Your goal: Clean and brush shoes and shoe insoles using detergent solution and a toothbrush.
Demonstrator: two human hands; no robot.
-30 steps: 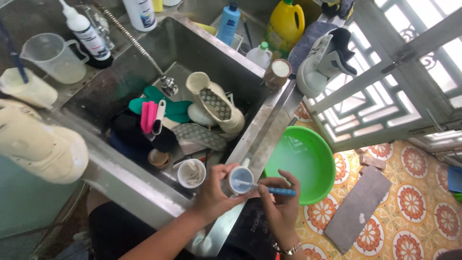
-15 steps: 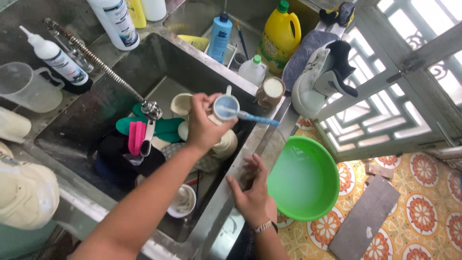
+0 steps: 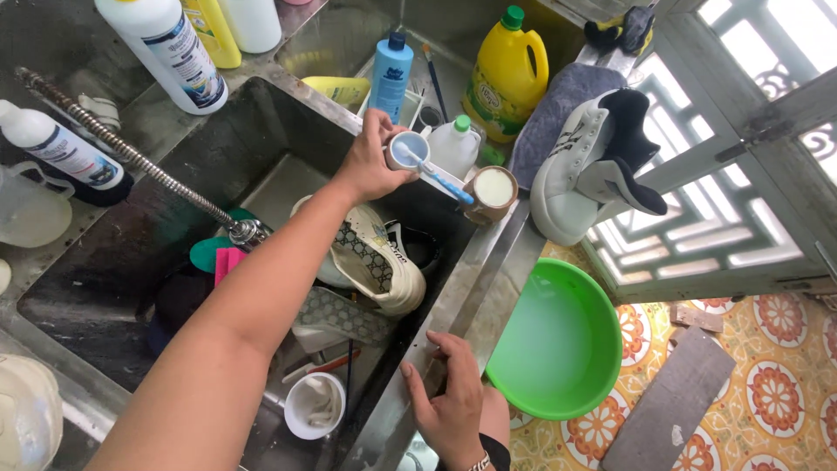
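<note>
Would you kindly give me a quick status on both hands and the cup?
Left hand grips small cup with blue toothbrush in it, over sink's far edge. Right hand rests on sink rim. Brown cup and white bottle close by.

Steel sink, set into a steel tabletop; basin holds a cream patterned shoe, a white cup, teal and pink items under the tap. Tabletop: white bottles, yellow bottle, blue bottle, yellow jug, brown cup, white sneaker on the edge. Tiled floor: green basin, grey slab.
</note>
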